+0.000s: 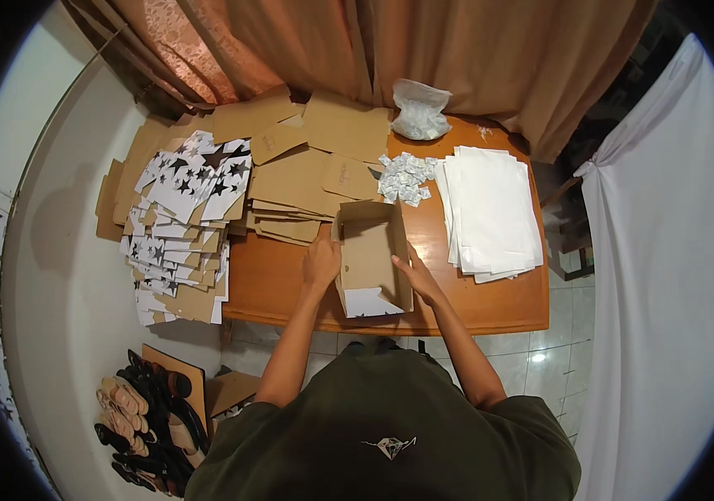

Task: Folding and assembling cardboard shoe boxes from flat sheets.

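An open brown cardboard box [369,260] stands near the table's front edge, its walls raised and a white, star-printed flap at its near end. My left hand [322,262] grips the box's left wall, with some fingers hidden. On the opposite side, my right hand [418,275] holds the right wall, its thumb over the edge. Just beyond the box lies a pile of small white-and-bluish packets [407,178]. A stack of white paper sheets [492,213] is to the right of it. Flat brown cardboard pieces [290,181] are stacked to the left.
On the wooden table [269,288], star-printed cardboard sheets [177,242] form a tall, uneven pile at the left. A clear plastic bag [420,108] sits at the back near the brown curtain [491,58]. Several shoes [152,417] are on the lower left. White cloth [666,275] hangs at the right.
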`<action>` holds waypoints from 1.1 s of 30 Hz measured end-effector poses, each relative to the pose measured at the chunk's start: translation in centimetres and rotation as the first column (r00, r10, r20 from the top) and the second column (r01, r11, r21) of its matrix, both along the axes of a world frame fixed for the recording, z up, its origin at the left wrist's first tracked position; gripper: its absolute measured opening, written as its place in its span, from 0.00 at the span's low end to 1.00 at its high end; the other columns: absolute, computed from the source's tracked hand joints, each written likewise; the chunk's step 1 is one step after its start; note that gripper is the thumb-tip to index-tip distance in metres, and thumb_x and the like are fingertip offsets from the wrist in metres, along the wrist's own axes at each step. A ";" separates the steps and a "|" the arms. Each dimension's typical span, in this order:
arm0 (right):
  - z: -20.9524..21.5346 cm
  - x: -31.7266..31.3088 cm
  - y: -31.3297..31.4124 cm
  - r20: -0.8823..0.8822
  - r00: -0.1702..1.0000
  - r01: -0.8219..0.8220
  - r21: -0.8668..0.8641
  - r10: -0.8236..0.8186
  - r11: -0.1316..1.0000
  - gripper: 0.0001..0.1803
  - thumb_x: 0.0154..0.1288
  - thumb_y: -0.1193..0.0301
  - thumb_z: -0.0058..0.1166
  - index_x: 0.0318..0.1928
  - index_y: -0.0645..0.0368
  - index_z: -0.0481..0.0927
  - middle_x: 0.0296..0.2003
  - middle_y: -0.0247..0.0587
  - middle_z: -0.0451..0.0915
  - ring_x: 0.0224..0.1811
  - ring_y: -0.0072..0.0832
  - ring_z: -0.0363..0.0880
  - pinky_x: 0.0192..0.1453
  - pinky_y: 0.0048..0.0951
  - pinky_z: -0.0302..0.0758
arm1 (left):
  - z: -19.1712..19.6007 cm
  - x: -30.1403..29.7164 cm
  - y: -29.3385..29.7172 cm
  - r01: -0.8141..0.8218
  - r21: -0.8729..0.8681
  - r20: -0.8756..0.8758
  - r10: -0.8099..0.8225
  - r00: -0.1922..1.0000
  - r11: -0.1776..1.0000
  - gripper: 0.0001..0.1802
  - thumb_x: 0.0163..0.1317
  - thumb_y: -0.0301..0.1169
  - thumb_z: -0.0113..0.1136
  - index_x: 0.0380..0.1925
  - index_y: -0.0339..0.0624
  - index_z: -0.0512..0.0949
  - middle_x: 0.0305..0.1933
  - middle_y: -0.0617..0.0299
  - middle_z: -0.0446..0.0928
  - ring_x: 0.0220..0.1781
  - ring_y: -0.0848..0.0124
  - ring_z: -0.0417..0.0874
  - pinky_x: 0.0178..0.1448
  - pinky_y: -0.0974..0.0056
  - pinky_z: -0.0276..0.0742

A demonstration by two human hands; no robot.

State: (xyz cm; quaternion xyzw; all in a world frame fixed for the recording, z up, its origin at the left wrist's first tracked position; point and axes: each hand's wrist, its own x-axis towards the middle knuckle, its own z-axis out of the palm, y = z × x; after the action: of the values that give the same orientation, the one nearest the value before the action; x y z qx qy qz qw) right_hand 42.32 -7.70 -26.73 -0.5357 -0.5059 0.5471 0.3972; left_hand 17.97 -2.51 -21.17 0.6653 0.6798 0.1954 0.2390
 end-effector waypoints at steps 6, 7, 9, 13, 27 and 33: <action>1.2 2.0 0.7 0.107 0.994 -0.014 -0.080 0.023 0.997 0.38 0.70 0.70 0.42 0.80 0.52 0.52 0.71 0.57 0.68 0.69 0.43 0.71 0.71 0.40 0.66 | 0.3 2.0 0.2 -0.020 -0.067 0.291 0.039 0.956 0.998 0.29 0.66 0.28 0.47 0.68 0.34 0.65 0.55 0.31 0.78 0.57 0.37 0.80 0.62 0.43 0.75; 2.5 2.1 0.4 0.214 0.976 -0.031 -0.051 0.042 0.998 0.38 0.69 0.72 0.40 0.80 0.53 0.52 0.69 0.60 0.69 0.67 0.46 0.74 0.70 0.41 0.68 | -1.2 1.4 0.2 0.012 -0.004 0.308 -0.010 0.951 1.000 0.29 0.66 0.27 0.47 0.68 0.32 0.63 0.56 0.29 0.77 0.59 0.36 0.79 0.64 0.44 0.74; 3.8 3.1 0.3 0.311 0.948 -0.053 -0.046 0.065 0.997 0.38 0.69 0.71 0.39 0.80 0.53 0.51 0.68 0.64 0.69 0.66 0.51 0.74 0.70 0.42 0.67 | -2.8 1.3 0.6 0.034 -0.019 0.303 -0.027 0.952 0.999 0.30 0.65 0.27 0.48 0.68 0.33 0.63 0.56 0.29 0.77 0.61 0.36 0.78 0.66 0.44 0.73; 4.7 3.4 -0.5 0.462 0.886 -0.087 0.097 0.033 0.991 0.40 0.69 0.71 0.41 0.79 0.61 0.46 0.68 0.71 0.66 0.71 0.57 0.66 0.75 0.44 0.62 | -2.6 2.1 1.1 0.143 -0.069 0.295 -0.117 0.948 0.987 0.30 0.64 0.25 0.49 0.68 0.33 0.63 0.57 0.28 0.77 0.62 0.36 0.77 0.67 0.44 0.72; 3.2 -0.7 -0.3 0.692 0.722 0.011 -0.045 0.023 0.999 0.52 0.72 0.41 0.47 0.80 0.63 0.43 0.70 0.83 0.51 0.71 0.74 0.56 0.75 0.57 0.59 | -2.3 5.1 0.1 0.017 -0.084 0.224 0.002 0.975 0.996 0.32 0.66 0.25 0.48 0.71 0.35 0.57 0.53 0.25 0.77 0.57 0.33 0.78 0.63 0.42 0.73; 0.0 2.0 -0.7 0.601 0.797 0.015 0.075 -0.057 0.997 0.49 0.72 0.49 0.54 0.80 0.60 0.46 0.68 0.78 0.58 0.70 0.68 0.59 0.74 0.54 0.60 | -5.3 8.5 0.5 -0.040 0.012 0.422 0.032 0.906 0.999 0.36 0.68 0.36 0.53 0.73 0.36 0.55 0.69 0.27 0.63 0.69 0.34 0.68 0.71 0.43 0.66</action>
State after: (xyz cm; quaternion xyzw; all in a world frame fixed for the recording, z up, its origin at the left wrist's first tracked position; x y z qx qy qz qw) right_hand 44.32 -8.37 -26.76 -0.6779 -0.6136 0.3235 0.2435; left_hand 26.46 -2.06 -26.46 0.5972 0.6223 0.3457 0.3695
